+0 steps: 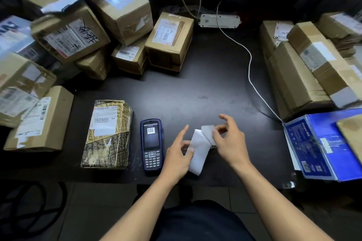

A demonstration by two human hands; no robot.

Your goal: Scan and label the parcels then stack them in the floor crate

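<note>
Head view: a white label strip is pinched between the left hand and right hand above the table, apparently being peeled, after which pressing onto the patterned parcel beside the scanner is judged to be required.

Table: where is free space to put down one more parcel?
The bare table patch lies between the left box pile and the right box stack, beyond the handheld scanner and both hands. Both side edges are crowded; a white cable crosses its right part.
</note>
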